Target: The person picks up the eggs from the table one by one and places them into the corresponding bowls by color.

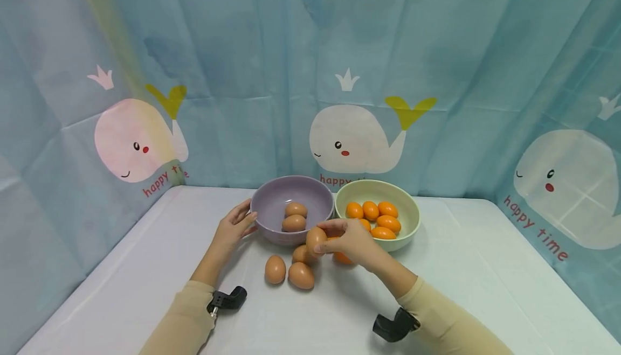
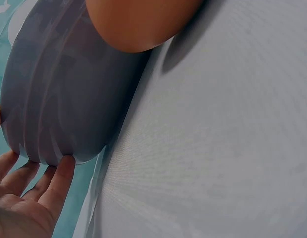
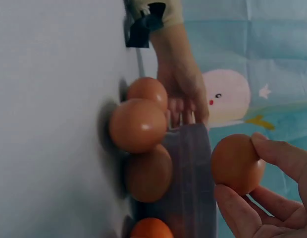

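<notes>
My right hand pinches a brown egg between thumb and fingers, just outside the near right rim of the purple bowl. Two brown eggs lie inside that bowl. With its fingertips, my left hand touches the bowl's outer left wall; the fingers are spread and fairly straight. On the table in front of the bowl are three more brown eggs, one on the left, one nearest me and one partly hidden behind the held egg.
A pale green bowl holding several orange, oval, fruit-like things stands against the purple bowl's right side. Another orange one lies on the white table under my right hand. A blue curtain with whale prints hangs behind.
</notes>
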Action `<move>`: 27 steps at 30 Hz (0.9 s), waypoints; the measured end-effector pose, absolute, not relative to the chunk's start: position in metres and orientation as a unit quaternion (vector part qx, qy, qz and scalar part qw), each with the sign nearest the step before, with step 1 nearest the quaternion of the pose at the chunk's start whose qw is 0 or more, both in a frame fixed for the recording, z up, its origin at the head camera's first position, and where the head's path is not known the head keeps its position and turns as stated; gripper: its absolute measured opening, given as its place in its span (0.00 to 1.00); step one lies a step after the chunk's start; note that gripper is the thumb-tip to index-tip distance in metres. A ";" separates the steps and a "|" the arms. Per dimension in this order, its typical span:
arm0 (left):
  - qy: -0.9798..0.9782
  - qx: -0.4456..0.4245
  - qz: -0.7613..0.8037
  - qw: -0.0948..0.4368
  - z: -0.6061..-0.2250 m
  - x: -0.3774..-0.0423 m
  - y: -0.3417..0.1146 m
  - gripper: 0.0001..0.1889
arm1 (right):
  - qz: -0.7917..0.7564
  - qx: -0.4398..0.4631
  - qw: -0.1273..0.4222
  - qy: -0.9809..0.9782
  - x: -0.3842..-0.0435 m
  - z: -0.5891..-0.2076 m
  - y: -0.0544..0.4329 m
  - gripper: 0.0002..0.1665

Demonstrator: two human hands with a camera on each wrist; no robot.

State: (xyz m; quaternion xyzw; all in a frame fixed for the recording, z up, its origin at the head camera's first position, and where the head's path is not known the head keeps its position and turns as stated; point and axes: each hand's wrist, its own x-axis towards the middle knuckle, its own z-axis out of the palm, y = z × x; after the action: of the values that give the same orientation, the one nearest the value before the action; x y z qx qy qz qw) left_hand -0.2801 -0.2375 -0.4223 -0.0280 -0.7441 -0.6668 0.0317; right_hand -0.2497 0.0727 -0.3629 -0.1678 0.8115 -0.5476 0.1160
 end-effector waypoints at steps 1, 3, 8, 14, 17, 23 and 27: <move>-0.744 -0.028 -0.667 0.032 -0.422 -0.280 -0.237 0.34 | -0.547 -0.170 0.115 0.811 -0.253 -0.360 0.071 0.30; -0.744 -0.028 -0.667 0.032 -0.422 -0.280 -0.237 0.34 | -0.548 -0.171 0.113 0.811 -0.260 -0.354 0.066 0.29; -0.746 -0.025 -0.665 0.030 -0.421 -0.279 -0.237 0.34 | -0.562 -0.157 0.118 0.804 -0.276 -0.344 0.054 0.28; -0.746 -0.023 -0.665 0.031 -0.419 -0.280 -0.237 0.34 | -0.581 -0.125 0.131 0.793 -0.294 -0.340 0.039 0.27; -0.745 -0.024 -0.666 0.034 -0.420 -0.280 -0.237 0.33 | -0.584 -0.116 0.128 0.793 -0.303 -0.341 0.031 0.27; -0.750 -0.024 -0.660 0.031 -0.423 -0.282 -0.238 0.34 | -0.609 -0.093 0.134 0.776 -0.321 -0.345 0.015 0.28; -0.751 -0.026 -0.659 0.033 -0.424 -0.282 -0.238 0.34 | -0.609 -0.082 0.132 0.777 -0.328 -0.347 0.007 0.27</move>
State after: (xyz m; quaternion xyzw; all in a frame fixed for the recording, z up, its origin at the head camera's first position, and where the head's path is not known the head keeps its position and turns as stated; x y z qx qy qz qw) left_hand -0.2823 -0.2380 -0.4239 -0.0258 -0.7513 -0.6586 0.0334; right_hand -0.3285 0.0070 -0.3466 -0.0822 0.7774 -0.6094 0.1324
